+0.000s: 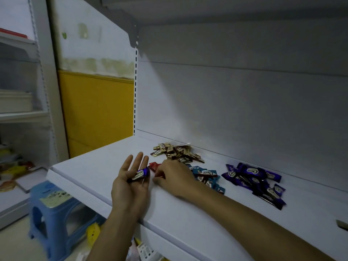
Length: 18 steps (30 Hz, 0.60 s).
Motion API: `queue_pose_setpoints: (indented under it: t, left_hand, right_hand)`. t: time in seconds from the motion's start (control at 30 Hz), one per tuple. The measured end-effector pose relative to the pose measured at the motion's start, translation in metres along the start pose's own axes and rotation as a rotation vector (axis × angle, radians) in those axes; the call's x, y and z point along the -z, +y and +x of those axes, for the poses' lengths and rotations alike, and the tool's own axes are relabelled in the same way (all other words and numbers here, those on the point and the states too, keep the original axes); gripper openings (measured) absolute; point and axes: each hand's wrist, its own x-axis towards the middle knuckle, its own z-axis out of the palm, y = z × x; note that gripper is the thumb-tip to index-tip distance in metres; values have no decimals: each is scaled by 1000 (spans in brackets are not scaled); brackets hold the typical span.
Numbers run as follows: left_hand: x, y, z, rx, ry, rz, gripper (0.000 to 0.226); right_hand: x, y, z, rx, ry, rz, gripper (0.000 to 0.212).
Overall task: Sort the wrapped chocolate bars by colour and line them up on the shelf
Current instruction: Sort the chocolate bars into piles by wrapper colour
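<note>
A: Your left hand (131, 178) lies palm up over the near edge of the shelf (90, 166). The fingers are straight and spread, and a purple bar (139, 174) rests across them. The white lettering on its wrapper reads "Choco".

B: Your right hand (175, 178) is knuckles-up just right of it, fingers curled down onto the red bars (154, 166). Red wrapper shows between your thumb and fingers, so you are pinching at least one. I can't read any writing on the red ones.

A: Beyond your right hand, far against the back panel (244, 110), you have the gold-and-brown pile (177, 152). "Choco" shows on a couple of those wrappers too.

B: The blue pile (205, 175) lies partly hidden behind your right hand, with the same "Choco" logo on its top bar. Farther right, apart from it, the purple pile (254, 180) sprawls toward the near edge, with that word on several bars. All three are loose heaps, not lines.

A: As for containers, on the shelving unit at far left you have a white tray (15, 101). I can't tell what is in it.

B: Below the shelf on the left stands a blue plastic stool (54, 204) with a pale label on top, its print too blurred to read. Between your forearms, under the shelf, some packets (143, 251) show, their print too small to make out.
</note>
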Motion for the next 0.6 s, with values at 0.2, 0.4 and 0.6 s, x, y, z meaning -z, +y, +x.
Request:
queue_pose_setpoints:
  t: [0.2,0.4,0.6]
  left_hand:
    - [-4,-1,-3,-53,19,93,42]
    - [-5,-4,-3,-84,-160,412,41]
    - [-6,-21,-5,-143,-334,1032,66]
  right_hand:
    - [0,0,6,8,-106,226,25]
    - [13,-13,-13,-86,88,825,25]
    - [22,-2,-39,-34,83,822,12]
